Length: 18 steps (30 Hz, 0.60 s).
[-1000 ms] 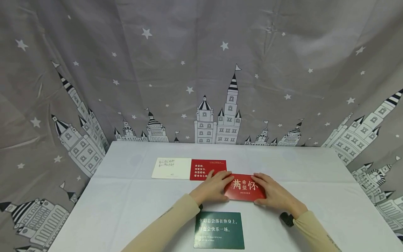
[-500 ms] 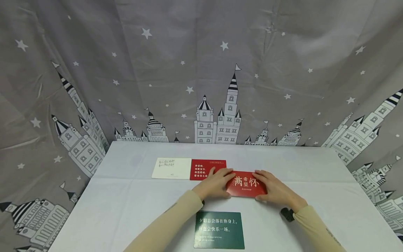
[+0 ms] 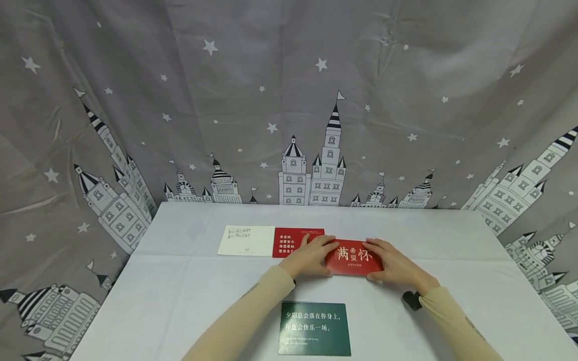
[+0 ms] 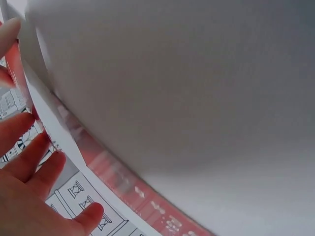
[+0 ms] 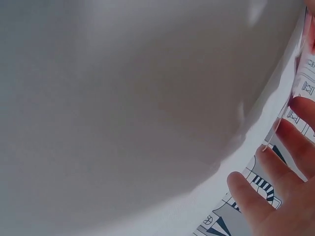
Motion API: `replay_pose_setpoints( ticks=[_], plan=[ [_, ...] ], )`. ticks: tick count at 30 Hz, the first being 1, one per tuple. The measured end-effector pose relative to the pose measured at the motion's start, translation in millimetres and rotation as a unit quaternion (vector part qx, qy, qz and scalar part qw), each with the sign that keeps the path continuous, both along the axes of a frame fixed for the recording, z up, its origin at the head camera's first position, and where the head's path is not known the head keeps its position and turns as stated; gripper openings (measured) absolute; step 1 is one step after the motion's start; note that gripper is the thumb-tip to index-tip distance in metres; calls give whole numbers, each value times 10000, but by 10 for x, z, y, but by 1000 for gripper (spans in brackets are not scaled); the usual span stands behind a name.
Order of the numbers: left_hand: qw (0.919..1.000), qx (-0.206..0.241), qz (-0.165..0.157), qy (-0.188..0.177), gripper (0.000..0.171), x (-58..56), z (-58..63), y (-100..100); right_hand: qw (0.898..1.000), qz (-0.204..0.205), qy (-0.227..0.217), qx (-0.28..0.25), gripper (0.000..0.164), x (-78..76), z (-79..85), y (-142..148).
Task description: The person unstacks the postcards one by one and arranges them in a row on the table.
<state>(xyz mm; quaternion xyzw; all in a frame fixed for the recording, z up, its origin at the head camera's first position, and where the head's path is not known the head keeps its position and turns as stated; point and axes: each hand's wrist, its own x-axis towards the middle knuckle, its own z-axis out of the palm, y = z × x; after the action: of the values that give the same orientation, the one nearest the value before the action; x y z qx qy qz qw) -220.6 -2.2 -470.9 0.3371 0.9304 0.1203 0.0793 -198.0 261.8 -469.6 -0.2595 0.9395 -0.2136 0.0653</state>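
Note:
A red card [image 3: 354, 258] with large white characters is held at its two short sides between both hands. My left hand [image 3: 311, 257] grips its left edge, thumb at the near corner and fingers at the far one. On the right edge, my right hand [image 3: 394, 264] grips in the same way. Behind the left hand lies another red card [image 3: 286, 240], its right part covered by the fingers. A white card [image 3: 246, 240] with handwriting adjoins that one on the left. In both wrist views the held card shows only as a thin strip by the fingers.
A green card [image 3: 314, 329] with white writing lies near the front, right of the left forearm. White cloth [image 3: 180, 301] covers the table. A grey curtain [image 3: 253, 65] printed with castles and stars hangs behind it.
Both hands have moved the held red card away from the front and slightly right, up beside the other red card. The white, green and other red cards have stayed put.

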Motion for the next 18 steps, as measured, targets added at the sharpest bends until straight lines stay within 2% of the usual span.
replay_pose_setpoints(
  ticks=[9, 18],
  plan=[
    [9996, 122, 79, -224, 74, -106, -2, 17, 9997, -80, -209, -58, 80, -118, 22, -1],
    [9996, 224, 1, -160, 74, -173, -7, 24, 9999, 15, -105, -27, 79, -210, 20, 15]
  ],
)
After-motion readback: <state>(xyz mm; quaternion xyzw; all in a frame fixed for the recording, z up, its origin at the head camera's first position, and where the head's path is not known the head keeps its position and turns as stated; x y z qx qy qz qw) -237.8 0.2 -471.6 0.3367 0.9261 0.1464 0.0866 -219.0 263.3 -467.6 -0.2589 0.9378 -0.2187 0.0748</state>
